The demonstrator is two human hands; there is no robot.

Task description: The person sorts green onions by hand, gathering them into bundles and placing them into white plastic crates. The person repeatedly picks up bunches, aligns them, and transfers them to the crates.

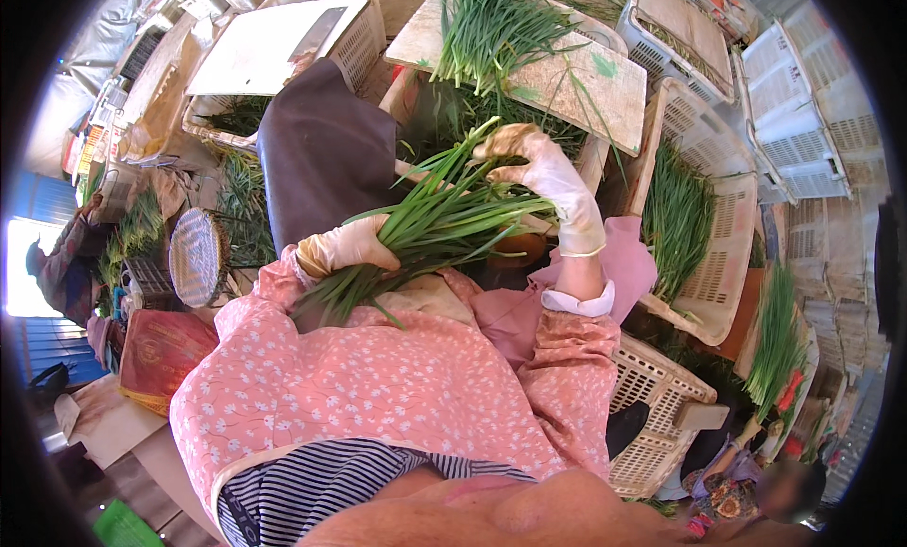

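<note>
My left hand (358,246), in a stained white glove, grips a loose bunch of green chives (443,217) across my lap. The leaves fan out to the right and upward, while others hang below my wrist. My right hand (542,168), gloved with soiled fingertips, is curved above the right end of the bunch. Its thumb and fingers are apart, and I see nothing held between them. Beyond it, a big pile of chives (489,33) lies on a worn board (574,86), with more greens (453,115) beneath the board.
A white crate (726,228) at right holds chives (677,217). A knife (317,33) rests on a white board (241,58) at upper left. Dark cloth (326,150) drapes beside my left arm. Near a woven basket (198,256), another person sits far left; one more is at lower right.
</note>
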